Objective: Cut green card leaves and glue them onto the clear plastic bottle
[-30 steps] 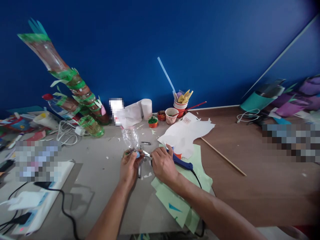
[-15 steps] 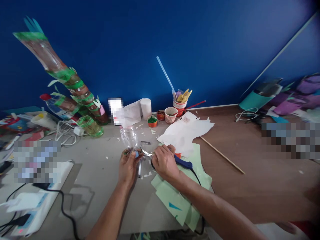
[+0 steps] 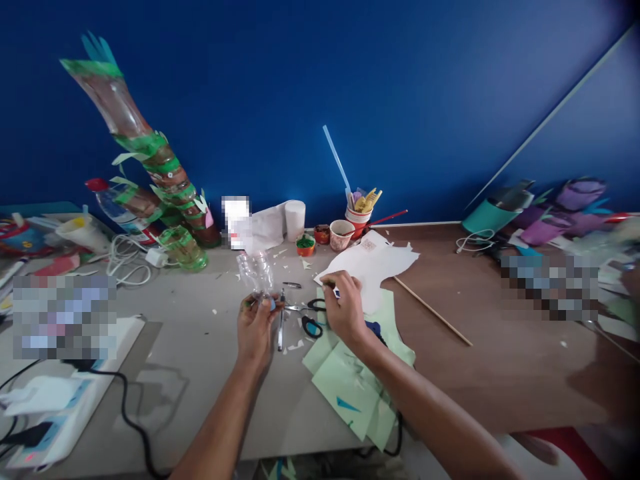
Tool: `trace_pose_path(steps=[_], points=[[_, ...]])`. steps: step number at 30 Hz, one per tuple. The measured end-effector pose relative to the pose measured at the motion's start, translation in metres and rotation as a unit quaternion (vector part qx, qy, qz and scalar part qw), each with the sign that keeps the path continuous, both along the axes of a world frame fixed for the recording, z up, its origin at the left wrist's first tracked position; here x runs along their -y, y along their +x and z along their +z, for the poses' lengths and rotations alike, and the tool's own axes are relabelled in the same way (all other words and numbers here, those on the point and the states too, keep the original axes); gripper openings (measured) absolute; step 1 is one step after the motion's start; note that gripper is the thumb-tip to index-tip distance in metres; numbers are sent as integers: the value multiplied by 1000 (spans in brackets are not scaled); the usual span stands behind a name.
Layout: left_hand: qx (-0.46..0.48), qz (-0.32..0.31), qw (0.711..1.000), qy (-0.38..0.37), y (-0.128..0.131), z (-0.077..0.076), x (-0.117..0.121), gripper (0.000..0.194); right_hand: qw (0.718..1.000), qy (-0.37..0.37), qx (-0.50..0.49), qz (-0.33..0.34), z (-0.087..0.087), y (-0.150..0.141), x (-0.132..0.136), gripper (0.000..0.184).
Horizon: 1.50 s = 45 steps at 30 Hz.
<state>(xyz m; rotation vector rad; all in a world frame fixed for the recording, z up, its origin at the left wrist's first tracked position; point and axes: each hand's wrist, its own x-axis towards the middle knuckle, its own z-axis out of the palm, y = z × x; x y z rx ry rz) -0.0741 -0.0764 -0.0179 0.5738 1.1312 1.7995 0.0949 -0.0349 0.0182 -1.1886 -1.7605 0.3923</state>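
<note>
Right hand (image 3: 346,305) off the scissors (image 3: 299,308), shifted right, 2 handle loops (image 3: 313,327) now uncovered

Bare human forearms (image 3: 420,393) extend behind the slim, ungloved left hand (image 3: 255,330) and right hand (image 3: 346,308). Dark, greenish smudges (image 3: 246,304) mark the left fingers at the grip.

The table (image 3: 200,400) is grey on its left and wood-brown on its right. Along the far edge stand a white paper roll (image 3: 295,221), a cup of green paint (image 3: 305,248) and a paper cup (image 3: 342,238). Green sheets (image 3: 345,393) reach toward the near edge, a wooden stick (image 3: 434,311) lies right of them, and scissors (image 3: 312,327) appear to rest just left. A power strip (image 3: 113,347) lies at the left near corner.
</note>
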Motion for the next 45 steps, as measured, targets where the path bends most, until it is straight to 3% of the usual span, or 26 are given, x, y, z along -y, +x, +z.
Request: trace_pose_path(steps=[4, 8, 14, 18, 25, 29, 37, 45], points=[[2, -2, 1000, 11, -1, 1, 1, 28, 998, -54, -25, -7, 23, 11, -1, 14], [-1, -6, 1000, 14, 0, 4, 3, 28, 996, -82, -34, 28, 40, 38, -2, 14], [-10, 16, 1000, 25, -1, 6, 4, 27, 974, -152, 140, 96, 30, 70, 6, 12], [-18, 59, 998, 26, -3, 7, 3, 29, 955, -177, 191, 141, 24, 65, 17, 15], [-29, 94, 995, 8, -3, 9, 3, 30, 934, -195, 263, 146, 30, 57, 22, 16], [-47, 98, 994, 0, -4, 8, 3, 30, 920, -177, 307, 171, 26, 44, 21, 18], [-68, 109, 992, -18, -5, 7, 2, 31, 869, -161, 424, 196, 21, -15, 12, 23], [-56, 105, 993, -8, -7, 5, 0, 30, 875, -187, 415, 166, 10, -64, 22, 39]])
